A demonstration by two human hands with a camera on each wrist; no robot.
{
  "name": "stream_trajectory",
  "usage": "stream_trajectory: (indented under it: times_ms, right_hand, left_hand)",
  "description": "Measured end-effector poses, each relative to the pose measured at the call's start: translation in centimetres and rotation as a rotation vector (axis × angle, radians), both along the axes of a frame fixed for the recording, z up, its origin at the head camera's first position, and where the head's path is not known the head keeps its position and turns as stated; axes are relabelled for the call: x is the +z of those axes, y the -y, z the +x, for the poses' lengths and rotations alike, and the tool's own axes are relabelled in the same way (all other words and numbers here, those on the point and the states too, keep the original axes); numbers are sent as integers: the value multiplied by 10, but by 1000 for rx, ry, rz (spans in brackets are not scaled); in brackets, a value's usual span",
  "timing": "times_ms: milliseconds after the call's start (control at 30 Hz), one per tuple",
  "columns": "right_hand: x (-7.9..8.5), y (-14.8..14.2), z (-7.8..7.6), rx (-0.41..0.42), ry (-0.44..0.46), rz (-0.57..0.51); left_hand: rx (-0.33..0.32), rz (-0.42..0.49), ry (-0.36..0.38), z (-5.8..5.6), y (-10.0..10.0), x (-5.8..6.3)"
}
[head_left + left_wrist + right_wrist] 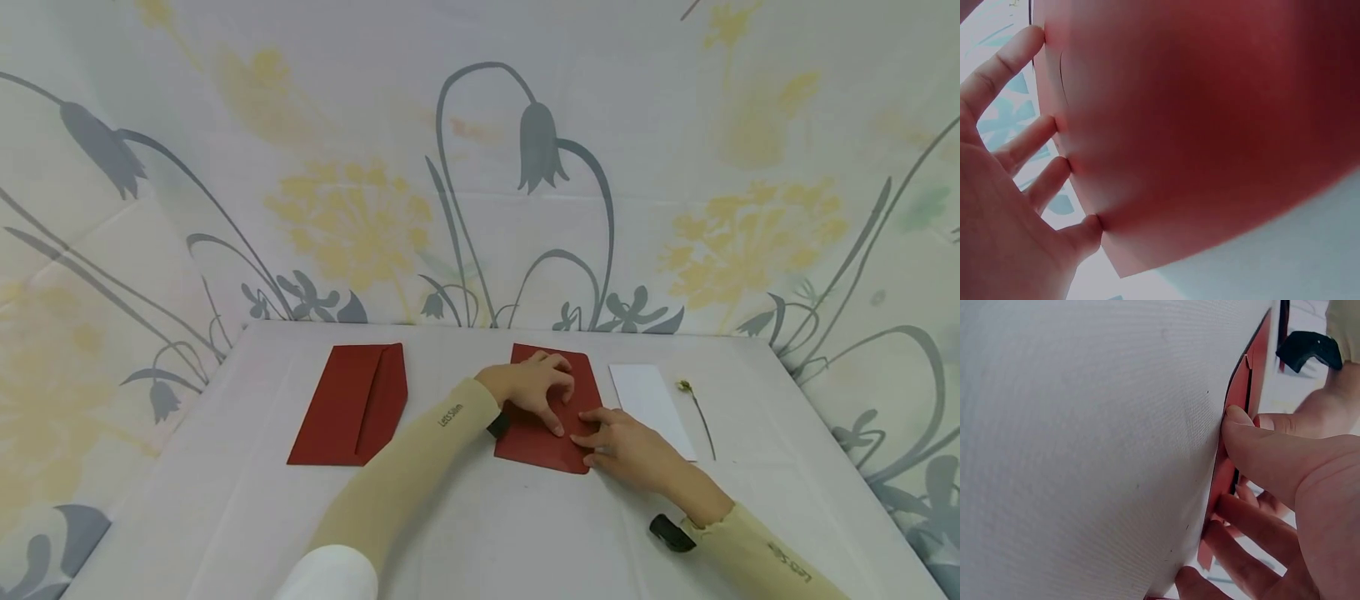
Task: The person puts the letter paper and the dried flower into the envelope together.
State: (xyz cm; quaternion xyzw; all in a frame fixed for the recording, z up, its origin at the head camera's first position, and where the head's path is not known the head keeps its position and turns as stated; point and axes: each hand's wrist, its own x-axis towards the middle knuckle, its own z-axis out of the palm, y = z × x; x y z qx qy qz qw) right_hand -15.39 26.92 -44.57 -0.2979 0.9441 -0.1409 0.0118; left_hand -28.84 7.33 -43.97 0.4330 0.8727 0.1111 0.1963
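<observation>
Big and bright beyond both hands, a floral backdrop (487, 204) filled the scene, grey drooping bells and yellow blooms printed across pale cloth and more of the same to either side! Beneath the hands spread the white tabletop (465, 542), lightly creased, its fine weave coming up sharp in the right wrist view. In from the near edge came two beige sleeves (420, 450), dark lettering on each.

Then the envelopes, both red! Well out to the left of the left hand (534, 390) lay the spare envelope (333, 408), a dark seam running down it and an angled flap on the side nearer that hand; its inside was hidden. And right under the hands, there was the main event: the worked envelope (525, 448), flat, plain and deep red, a thin dark line in its paper by the left fingertips. What it held could not be told.

The left hand stood wide, fingers spread, fingertips down on the paper. The right hand (626, 448) was spread too, its fingertips touching the right side. Just beyond the right hand lay a white card (651, 400), partly covered, and further right, tiniest of all, a thin-stemmed flower (684, 386)!
</observation>
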Motion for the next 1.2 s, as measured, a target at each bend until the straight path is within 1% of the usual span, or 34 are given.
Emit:
stream_trajectory:
  times_ms: [133,300,533,633,733,867,967,1067,1200]
  right_hand:
    - [0,-1,0,-1,6,-2]
    - [2,-1,-2,8,20,-9]
    - [1,-1,0,20,14,17]
    - [-1,-2,0,20,11,30]
    - [-1,-2,-1,24,13,28]
    - [0,-2,-1,38,8,28]
    - [2,-1,-1,37,13,33]
    - [3,-1,-1,27,27,30]
    - [0,-3,0,21,30,23]
  left_hand:
    - [-15,4,-26,2,-1,3]
    - [-45,32,-67,5,-2,6]
    - [-112,14,-208,6,-2,6]
    - [-122,23,-232,7,0,7]
    - [-126,29,-236,7,3,7]
    - [-137,14,-230,7,8,8]
    - [-115,-1,-214,7,12,8]
    - [-73,-21,-177,10,16,7]
    - [-55,-59,-137,15,18,7]
